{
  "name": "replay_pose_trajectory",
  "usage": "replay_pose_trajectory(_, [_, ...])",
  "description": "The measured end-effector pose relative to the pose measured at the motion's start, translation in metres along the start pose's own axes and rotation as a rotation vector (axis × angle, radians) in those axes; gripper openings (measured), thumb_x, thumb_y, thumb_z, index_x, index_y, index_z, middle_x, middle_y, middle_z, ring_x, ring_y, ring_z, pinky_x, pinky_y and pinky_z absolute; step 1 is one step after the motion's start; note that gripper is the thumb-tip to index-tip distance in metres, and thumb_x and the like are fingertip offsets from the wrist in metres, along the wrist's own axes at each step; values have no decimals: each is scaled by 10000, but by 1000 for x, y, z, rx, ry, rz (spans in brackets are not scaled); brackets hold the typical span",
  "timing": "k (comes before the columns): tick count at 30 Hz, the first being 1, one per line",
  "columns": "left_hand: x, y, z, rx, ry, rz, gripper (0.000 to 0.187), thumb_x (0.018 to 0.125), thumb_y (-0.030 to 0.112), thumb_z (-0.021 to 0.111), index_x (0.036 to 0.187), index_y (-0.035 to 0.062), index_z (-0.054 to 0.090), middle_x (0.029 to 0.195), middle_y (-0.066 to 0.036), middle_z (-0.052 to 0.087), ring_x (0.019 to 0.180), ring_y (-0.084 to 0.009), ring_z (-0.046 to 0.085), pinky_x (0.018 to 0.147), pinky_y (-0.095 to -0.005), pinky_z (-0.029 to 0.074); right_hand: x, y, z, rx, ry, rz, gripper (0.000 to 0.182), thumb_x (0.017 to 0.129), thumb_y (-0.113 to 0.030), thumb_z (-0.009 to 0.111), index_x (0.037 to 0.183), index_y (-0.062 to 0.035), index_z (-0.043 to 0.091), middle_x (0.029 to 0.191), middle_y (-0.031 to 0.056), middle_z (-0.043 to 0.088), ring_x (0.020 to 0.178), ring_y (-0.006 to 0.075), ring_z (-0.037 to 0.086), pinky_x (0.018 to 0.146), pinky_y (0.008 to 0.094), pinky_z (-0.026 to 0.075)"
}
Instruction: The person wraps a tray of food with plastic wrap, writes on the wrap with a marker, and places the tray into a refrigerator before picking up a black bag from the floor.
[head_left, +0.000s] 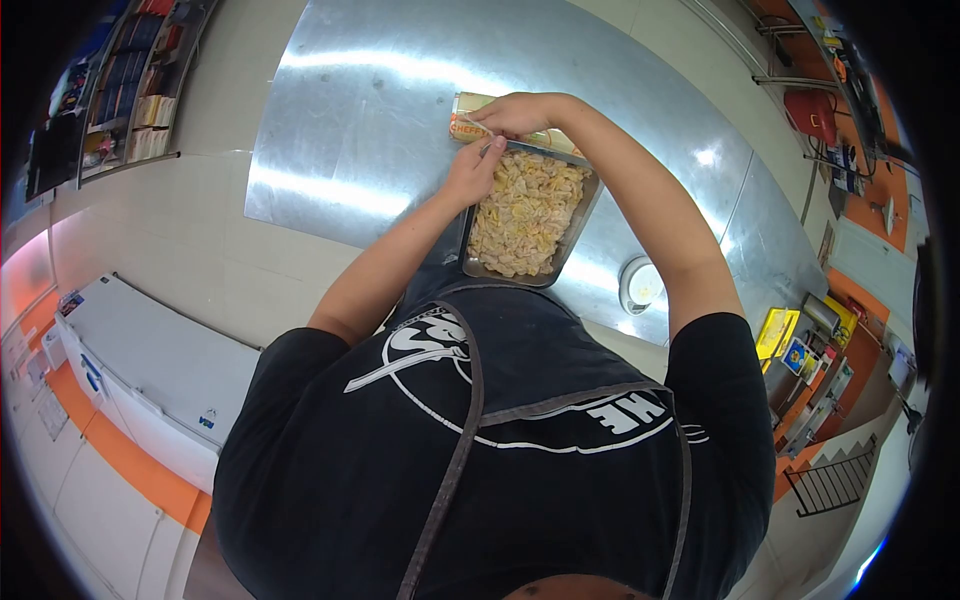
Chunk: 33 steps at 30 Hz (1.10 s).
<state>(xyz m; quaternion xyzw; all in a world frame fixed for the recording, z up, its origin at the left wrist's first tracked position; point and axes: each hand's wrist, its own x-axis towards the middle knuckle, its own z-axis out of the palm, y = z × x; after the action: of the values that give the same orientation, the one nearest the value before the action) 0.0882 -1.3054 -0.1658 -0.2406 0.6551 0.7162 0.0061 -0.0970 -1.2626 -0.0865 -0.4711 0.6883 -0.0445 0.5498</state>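
centrally, the metal tray (590,215) sits at the near edge of the steel table (350,130), directly in front of my body, loaded with pale yellow food pieces (525,215). its long axis runs away from me, with the far end leaning slightly to the right. a printed box (470,128) lies just beyond the far rim, its long axis set crosswise to that of the tray. reference relation: the tray extends from both hands back toward my body; the left hand is nearer to it, the right hand nearer to the box.

left hand (475,174): positioned at the far left corner of the tray, fingers drawn together with the thumb; i cannot tell whether they grip the rim. right hand (520,113): reaches across from the right, palm down over the box, fingers partly curled; its hold cannot be confirmed. a thin pale strip (481,125) shows between the hands, its material unclear.

outward from this, a round white device (641,284) rests on the table, right of the tray. further off, a white chest unit (170,350) stands to the left.
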Motion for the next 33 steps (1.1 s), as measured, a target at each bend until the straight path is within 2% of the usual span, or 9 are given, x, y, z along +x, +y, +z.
replay_pose_trajectory(2, [-1, 0, 1, -15, 20, 64, 525, 1049, 452, 484, 1151, -36, 649, 806, -143, 677, 723, -181, 620, 696, -344, 491, 0, 5, -6, -177, 102, -83, 525, 944, -241, 523, 1463, -167, 530, 930, 99, 709, 805, 199, 649, 744, 360, 532])
replay_pose_trajectory(5, [0, -2, -2, -33, 33, 71, 525, 1049, 460, 483, 1141, -29, 651, 693, -92, 623, 614, -140, 575, 603, -323, 460, 9, 14, -13, -289, 267, -200, 496, 895, -224, 616, 1389, -183, 610, 920, 138, 720, 809, 251, 669, 757, 403, 521])
replay_pose_trajectory(9, [0, -5, -1, -43, 40, 40, 516, 1050, 457, 482, 1107, -27, 652, 610, -41, 543, 529, -100, 505, 529, -305, 411, 12, -1, -23, -181, 280, -127, 402, 870, -260, 678, 1244, -115, 712, 809, 132, 713, 705, 278, 665, 681, 412, 528])
replay_pose_trajectory(11, [1, -6, -3, -29, 39, 55, 517, 1051, 457, 482, 1094, -31, 648, 615, -46, 545, 541, -109, 503, 540, -314, 416, 12, -11, -20, -55, 302, -109, 334, 881, -279, 693, 1055, 2, 750, 676, 100, 679, 535, 183, 681, 562, 340, 541])
replay_pose_trajectory(14, [3, -10, -3, -3, 65, 94, 518, 1052, 456, 483, 1061, -38, 639, 623, -54, 544, 567, -129, 498, 560, -332, 422, 27, -8, -10, -157, 406, -97, 428, 892, -369, 681, 832, 53, 716, 657, 124, 683, 526, 194, 689, 552, 326, 555])
replay_pose_trajectory(17, [8, -17, -4, 17, 79, 97, 520, 1053, 456, 479, 1020, -41, 627, 629, -60, 536, 592, -145, 493, 578, -349, 425, 39, -10, -9, -140, 393, 107, 503, 851, -486, 661, 785, 11, 714, 732, 159, 716, 627, 254, 717, 653, 369, 572])
replay_pose_trajectory(24, [6, -9, -3, 29, 53, 53, 518, 1062, 464, 454, 921, -11, 605, 643, -34, 521, 605, -129, 482, 588, -341, 431, 46, -20, -15, 82, 294, 367, 505, 908, -450, 592, 722, 8, 694, 683, 122, 705, 605, 218, 708, 633, 365, 581])
replay_pose_trajectory(26, [9, -12, -2, 23, 68, 67, 509, 1062, 458, 459, 916, -6, 609, 643, -25, 520, 606, -118, 478, 583, -330, 427, 50, -19, -14, 146, 373, 376, 436, 919, -345, 581, 711, 25, 679, 629, 124, 680, 545, 245, 695, 559, 375, 584])
replay_pose_trajectory(33, [6, -11, -2, -8, 74, 25, 493, 1061, 443, 473, 903, -2, 616, 645, -2, 508, 610, -94, 465, 579, -302, 420, 57, -16, -20, 301, 375, 482, 259, 865, -186, 539, 748, -3, 680, 717, 133, 695, 630, 237, 709, 598, 373, 577])
